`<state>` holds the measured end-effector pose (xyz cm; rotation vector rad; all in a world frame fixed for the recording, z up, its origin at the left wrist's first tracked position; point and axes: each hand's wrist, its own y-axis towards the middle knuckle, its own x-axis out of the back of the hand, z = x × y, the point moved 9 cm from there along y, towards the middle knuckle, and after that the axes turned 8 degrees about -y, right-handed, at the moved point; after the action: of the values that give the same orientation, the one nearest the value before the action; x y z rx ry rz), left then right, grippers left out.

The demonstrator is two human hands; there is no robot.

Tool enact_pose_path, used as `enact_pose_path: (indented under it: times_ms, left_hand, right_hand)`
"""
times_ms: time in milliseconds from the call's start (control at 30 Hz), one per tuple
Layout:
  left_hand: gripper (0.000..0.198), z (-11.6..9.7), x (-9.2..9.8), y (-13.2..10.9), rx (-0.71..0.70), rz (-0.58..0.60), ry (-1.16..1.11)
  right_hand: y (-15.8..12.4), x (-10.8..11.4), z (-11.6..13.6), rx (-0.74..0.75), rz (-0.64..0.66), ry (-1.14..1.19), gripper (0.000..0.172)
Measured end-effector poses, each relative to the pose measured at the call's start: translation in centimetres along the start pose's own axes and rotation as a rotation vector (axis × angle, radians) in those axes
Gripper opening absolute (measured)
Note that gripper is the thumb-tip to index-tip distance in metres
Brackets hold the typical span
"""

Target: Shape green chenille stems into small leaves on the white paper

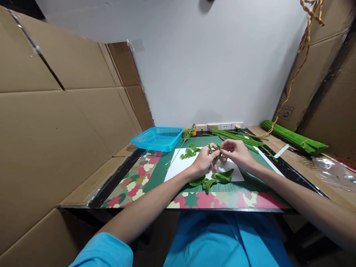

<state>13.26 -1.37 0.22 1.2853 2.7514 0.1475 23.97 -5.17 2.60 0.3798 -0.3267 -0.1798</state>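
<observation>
Between my two hands is a green pipe-cleaner leaf [218,147], held above a sheet of white paper [178,163]. My left hand [205,160] pinches it from the left. From the right, the fingertips of my right hand [235,151] close on the same piece; fingers cover part of it. Several finished-looking pipe-cleaner leaves [210,182] lie in a loose group on the paper's near edge, just below my hands. A smaller cluster of curled green leaves [190,151] rests on the paper to the left of my left hand.
A blue plastic basket [158,138] stands at the back left, beside an orange flower [190,132] on a green stem. Loose green pipe cleaners [236,136] lie behind my right hand. A thick bundle of them [297,139] lies at the right, near a clear plastic bag [333,172].
</observation>
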Motion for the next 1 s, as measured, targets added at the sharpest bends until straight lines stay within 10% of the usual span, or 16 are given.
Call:
enact_pose_path:
  times_ms: [1000]
  left_hand:
    - [0.032,0.7,-0.1,0.2,0.039,0.021,-0.044]
  right_hand:
    - [0.0,0.3,-1.0,-0.063,-0.025,0.015,0.009]
